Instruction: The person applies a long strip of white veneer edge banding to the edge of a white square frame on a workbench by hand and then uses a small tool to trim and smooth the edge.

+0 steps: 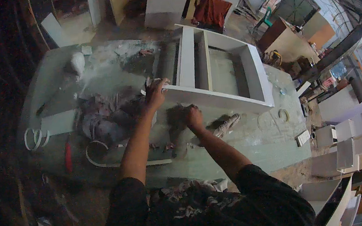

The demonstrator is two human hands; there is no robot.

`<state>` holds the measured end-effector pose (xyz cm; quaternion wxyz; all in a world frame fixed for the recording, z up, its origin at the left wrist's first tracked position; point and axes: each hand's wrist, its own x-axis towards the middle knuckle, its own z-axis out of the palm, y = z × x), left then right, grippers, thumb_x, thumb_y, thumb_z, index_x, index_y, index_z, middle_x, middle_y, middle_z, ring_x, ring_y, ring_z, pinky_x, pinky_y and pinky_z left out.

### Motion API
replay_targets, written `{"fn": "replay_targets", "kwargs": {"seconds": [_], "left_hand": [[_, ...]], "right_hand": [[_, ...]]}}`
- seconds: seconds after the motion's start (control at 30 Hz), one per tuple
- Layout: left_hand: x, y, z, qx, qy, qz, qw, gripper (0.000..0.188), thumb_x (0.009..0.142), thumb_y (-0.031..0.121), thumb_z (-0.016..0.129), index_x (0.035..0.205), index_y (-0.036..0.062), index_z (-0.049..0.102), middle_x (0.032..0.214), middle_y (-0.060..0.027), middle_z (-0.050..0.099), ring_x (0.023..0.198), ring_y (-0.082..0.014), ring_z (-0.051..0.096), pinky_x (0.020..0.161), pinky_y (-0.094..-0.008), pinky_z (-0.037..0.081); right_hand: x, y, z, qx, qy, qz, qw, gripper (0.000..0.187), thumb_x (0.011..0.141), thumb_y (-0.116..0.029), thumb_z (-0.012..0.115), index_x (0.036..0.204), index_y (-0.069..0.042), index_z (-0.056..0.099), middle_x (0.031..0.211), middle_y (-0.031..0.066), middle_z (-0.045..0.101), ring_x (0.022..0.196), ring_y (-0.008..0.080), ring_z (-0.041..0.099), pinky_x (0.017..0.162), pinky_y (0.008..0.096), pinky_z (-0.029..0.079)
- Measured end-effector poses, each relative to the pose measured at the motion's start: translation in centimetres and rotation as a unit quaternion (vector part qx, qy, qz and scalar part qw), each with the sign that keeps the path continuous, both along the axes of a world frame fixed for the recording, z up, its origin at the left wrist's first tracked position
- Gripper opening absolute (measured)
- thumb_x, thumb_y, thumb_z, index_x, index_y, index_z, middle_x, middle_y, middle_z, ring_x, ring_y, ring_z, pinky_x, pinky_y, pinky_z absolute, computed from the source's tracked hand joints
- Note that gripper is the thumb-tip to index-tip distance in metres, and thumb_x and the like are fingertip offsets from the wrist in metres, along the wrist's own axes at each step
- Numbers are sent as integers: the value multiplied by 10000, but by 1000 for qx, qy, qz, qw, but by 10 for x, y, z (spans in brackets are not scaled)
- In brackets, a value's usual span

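Observation:
A white open cabinet frame (215,96) with a divider inside lies on the pale green worktable (258,153). My left hand (156,94) is closed round its near left corner. Just in front of the frame's near side, my right hand (194,117) is held low over the table with its fingers curled together. Whatever is inside those fingers is too small and dark to make out. A crumpled greyish cloth (105,120) lies left of my left forearm. To the right of my right hand rests a long, dusty, light-coloured object (227,125) of unclear kind.
A curved white strip (128,164), a red-handled tool (68,157), white rings (35,137) and a flat white board (59,122) lie at left. A tape roll (284,115) sits at right. Brown cabinets (287,41) stand beyond the table; white box units (353,155) stand at right.

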<state>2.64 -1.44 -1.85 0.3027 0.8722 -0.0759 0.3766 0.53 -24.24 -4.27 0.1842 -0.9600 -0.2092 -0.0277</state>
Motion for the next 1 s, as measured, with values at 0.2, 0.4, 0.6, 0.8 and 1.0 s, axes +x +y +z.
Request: {"fn": "replay_targets", "kwargs": {"seconds": [0.2, 0.4, 0.6, 0.8, 1.0], "left_hand": [[-26, 6, -15, -17, 50, 25, 998, 534, 777, 36, 695, 1273, 153, 534, 1125, -80, 656, 1084, -299, 587, 1039, -494, 323], [-40, -12, 5, -54, 79, -53, 994, 471, 788, 5, 667, 1231, 112, 547, 1069, -121, 662, 1088, -362, 574, 997, -479, 378], [-41, -20, 6, -29, 14, -24, 999, 477, 776, 15, 676, 1224, 116, 549, 1099, -144, 644, 1084, -373, 566, 964, -517, 388], [-53, -13, 8, 63, 79, 74, 992, 468, 798, 85, 673, 1243, 121, 531, 1115, -149, 637, 1097, -384, 562, 990, -505, 391], [-45, -36, 11, 15, 124, 67, 990, 510, 825, 68, 630, 1296, 71, 435, 1214, -171, 585, 1116, -398, 552, 1003, -503, 390]], "right_hand": [[-5, 21, 11, -108, -30, 23, 993, 163, 829, -171, 600, 894, -53, 692, 936, 182, 661, 976, 354, 636, 841, 524, 480], [-6, 8, 23, -133, 51, -12, 990, 158, 844, -135, 565, 936, -60, 669, 971, 172, 663, 939, 359, 655, 862, 523, 485], [0, -8, -4, -137, -52, 66, 987, 151, 833, -138, 572, 919, -56, 665, 973, 164, 665, 892, 358, 660, 816, 505, 503], [1, 2, 4, -127, -19, 147, 981, 139, 830, -153, 575, 877, -65, 672, 933, 169, 667, 840, 382, 655, 695, 506, 513], [16, -18, -30, -43, 18, 148, 988, 174, 843, -213, 588, 882, -64, 667, 846, 178, 661, 789, 382, 648, 668, 502, 511]]}}
